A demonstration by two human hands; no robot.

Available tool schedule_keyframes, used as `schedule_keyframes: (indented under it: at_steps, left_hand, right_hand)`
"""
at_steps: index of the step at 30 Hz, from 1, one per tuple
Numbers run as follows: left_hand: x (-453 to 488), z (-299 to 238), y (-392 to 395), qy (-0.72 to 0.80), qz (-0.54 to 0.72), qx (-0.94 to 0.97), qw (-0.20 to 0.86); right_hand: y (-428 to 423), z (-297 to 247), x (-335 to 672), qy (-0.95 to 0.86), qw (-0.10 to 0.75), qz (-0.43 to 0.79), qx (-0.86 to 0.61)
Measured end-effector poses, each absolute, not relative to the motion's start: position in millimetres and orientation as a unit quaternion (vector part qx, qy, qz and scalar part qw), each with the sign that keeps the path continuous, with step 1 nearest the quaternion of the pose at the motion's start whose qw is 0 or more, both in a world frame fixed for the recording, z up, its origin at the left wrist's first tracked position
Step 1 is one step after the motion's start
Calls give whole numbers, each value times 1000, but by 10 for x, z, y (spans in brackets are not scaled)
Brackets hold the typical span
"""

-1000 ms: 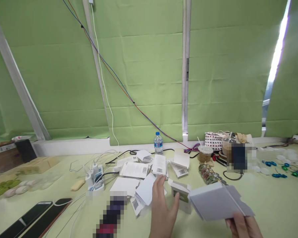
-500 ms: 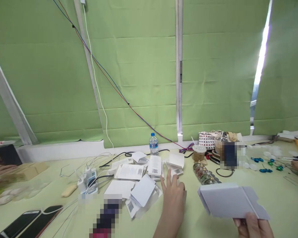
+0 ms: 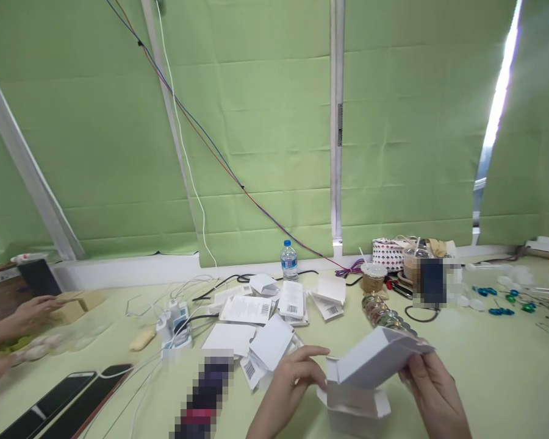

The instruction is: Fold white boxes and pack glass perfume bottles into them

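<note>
A white cardboard box (image 3: pixel 357 402) with its lid flap (image 3: pixel 370 363) raised is between my hands, low at the right of the middle. My right hand (image 3: pixel 432 381) pinches the lid's right end, thumb on the near side. At the box's left end is my left hand (image 3: pixel 297 378), its fingers bent around the side flap and the index finger stretched above. Part of the box's lower body is faint and blurred. To the left of my left hand lies a pile of flat white boxes (image 3: pixel 271 341) and barcoded packets (image 3: pixel 247 310).
A water bottle (image 3: pixel 289 261) stands at the back. Stacked round ornaments (image 3: pixel 384 314) and a drink cup (image 3: pixel 374 277) are behind the box. A power strip (image 3: pixel 176 323), cables and phones (image 3: pixel 50 405) lie left. Another person's hands (image 3: pixel 22 317) are at the far left.
The white box has moved left and its lid has opened out. My left hand has come from the pile down to the box's left end. The view has shifted slightly.
</note>
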State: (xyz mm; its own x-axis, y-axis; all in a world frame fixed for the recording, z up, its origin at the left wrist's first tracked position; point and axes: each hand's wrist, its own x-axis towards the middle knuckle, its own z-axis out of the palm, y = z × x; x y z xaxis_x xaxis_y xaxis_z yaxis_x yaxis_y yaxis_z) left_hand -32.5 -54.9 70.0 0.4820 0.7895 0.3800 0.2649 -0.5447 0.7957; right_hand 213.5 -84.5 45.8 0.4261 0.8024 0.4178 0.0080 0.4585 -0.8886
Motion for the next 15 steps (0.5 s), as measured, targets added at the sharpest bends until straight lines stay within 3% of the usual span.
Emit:
schedule_keyframes:
  at_steps: [6,15]
  left_hand:
    - [-229,608,-562,368,389,781,323]
    - [-219,534,-566,328,397,795,322]
  right_hand:
    - [-834,746,1998,-542,645,273,-464]
    - [-802,710,2112,-549,624,298,-469]
